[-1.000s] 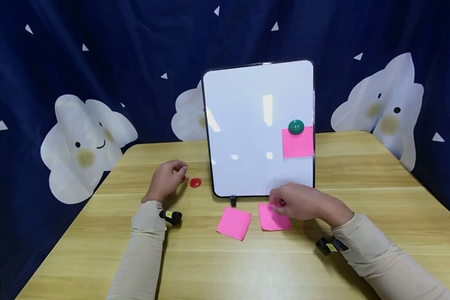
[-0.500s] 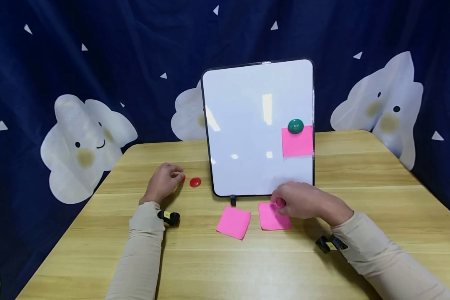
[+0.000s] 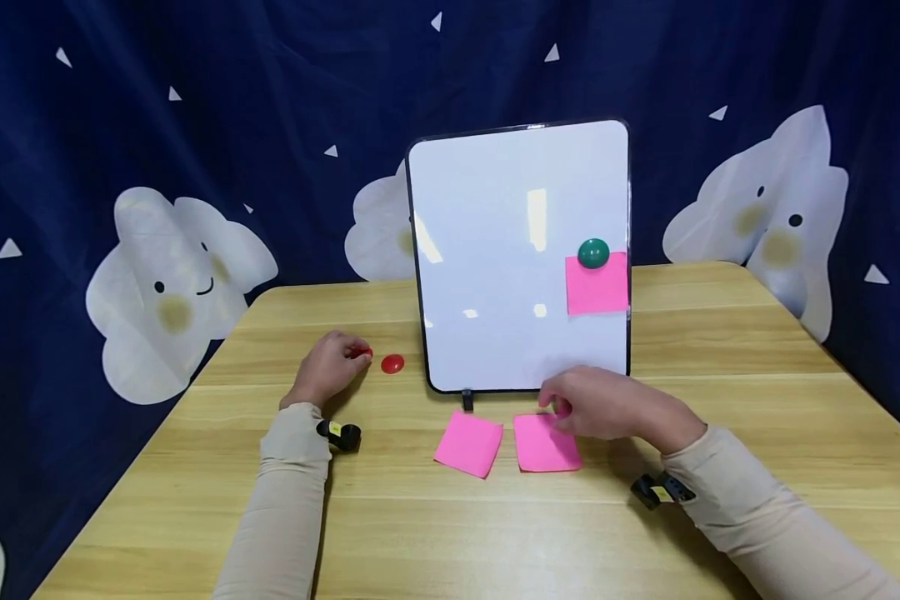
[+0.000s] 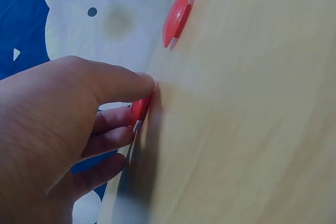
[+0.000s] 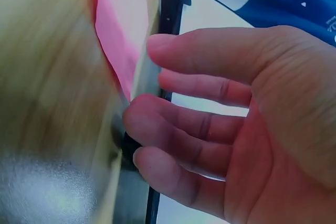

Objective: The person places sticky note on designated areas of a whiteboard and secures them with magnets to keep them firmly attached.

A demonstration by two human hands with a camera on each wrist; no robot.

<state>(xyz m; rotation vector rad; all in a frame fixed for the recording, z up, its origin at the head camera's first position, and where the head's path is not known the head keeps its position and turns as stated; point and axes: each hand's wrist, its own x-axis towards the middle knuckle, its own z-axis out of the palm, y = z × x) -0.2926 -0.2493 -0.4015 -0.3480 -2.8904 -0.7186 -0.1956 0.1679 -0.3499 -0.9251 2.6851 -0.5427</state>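
In the head view my left hand (image 3: 326,369) is at the left of the table, pinching a red round magnet (image 4: 140,109) between thumb and fingers; the hand partly hides it. A second red magnet (image 3: 392,363) lies just to its right. My right hand (image 3: 596,402) hovers in front of the whiteboard's lower edge, fingers loosely bent and nothing seen between them. Beneath its fingertips lies a pink sticky note (image 3: 546,446); whether they touch it I cannot tell. Another pink note (image 3: 469,443) lies to the left of that one.
A whiteboard (image 3: 495,275) stands upright on the wooden table (image 3: 420,542), with a small black foot (image 3: 467,401) below. On its right side a green magnet (image 3: 593,253) holds a pink note (image 3: 597,292). A dark blue curtain (image 3: 300,75) hangs behind.
The pink note under my right hand has slid slightly toward me. My left fingers have closed in around the red magnet. The right hand has barely moved.
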